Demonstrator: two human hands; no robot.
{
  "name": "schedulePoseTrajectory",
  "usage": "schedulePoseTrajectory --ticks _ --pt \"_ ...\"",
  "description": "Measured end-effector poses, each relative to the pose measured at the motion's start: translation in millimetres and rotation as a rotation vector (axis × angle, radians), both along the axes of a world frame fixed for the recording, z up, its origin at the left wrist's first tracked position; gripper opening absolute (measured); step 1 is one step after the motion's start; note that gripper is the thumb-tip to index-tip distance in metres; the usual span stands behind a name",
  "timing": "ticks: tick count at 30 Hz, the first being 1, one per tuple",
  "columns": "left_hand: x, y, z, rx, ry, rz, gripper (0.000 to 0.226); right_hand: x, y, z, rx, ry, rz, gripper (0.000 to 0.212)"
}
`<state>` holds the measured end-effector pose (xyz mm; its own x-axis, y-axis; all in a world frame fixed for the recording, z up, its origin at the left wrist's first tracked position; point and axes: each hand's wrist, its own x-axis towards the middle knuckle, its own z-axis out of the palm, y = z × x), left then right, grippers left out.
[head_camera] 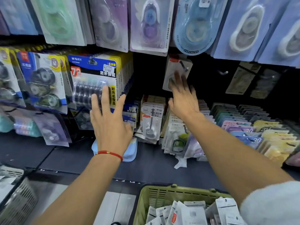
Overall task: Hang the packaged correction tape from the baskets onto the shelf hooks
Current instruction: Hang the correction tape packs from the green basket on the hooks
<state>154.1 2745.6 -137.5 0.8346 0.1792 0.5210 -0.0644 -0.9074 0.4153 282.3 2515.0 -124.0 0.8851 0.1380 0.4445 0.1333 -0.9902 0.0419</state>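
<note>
Dark grey shelf board (68, 159) runs across the view under a black back panel, and nearly every part of the wall above it is hung with carded correction tape. The top row carries pale packs in green, violet and blue; lower left hangs a thick stack of black, blue and yellow multipacks (94, 78). The left hand (108, 120), a red string on its wrist, is spread flat with straight fingers against the front of that stack, gripping nothing. The right hand (183, 96) reaches further in to a grey-white pack (176, 69) hanging on a hook (184, 65) in the dark gap at centre — its fingers are blurred and lie over the pack's lower half, so I cannot tell whether they pinch it or merely touch it. A bare hook (223, 72) juts from the panel to the right, well apart from the pack. On the board below stand upright rows of more carded packs (243, 127), white at centre and pastel to the right. A crumpled scrap of wrapper (180, 163) lies on the board in front of them. At the bottom edge sits a green slotted basket (162, 195) holding white packs (191, 213) — just below the right forearm, whose sleeve is light grey.
</note>
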Motion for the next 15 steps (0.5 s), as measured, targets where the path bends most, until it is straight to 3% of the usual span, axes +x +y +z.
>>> schedulePoseTrajectory --ticks 8,11,15 --pt "2 0 -2 0.104 0.031 0.006 0.088 29 -11 22 0.008 0.19 0.051 0.086" --pt "-4 -6 1 0.181 0.019 0.074 0.088 -2 -18 23 0.094 0.191 0.09 0.07" --pt "-26 -40 -19 0.233 0.039 -0.215 0.066 -85 -47 -5 0.214 0.277 0.143 0.048"
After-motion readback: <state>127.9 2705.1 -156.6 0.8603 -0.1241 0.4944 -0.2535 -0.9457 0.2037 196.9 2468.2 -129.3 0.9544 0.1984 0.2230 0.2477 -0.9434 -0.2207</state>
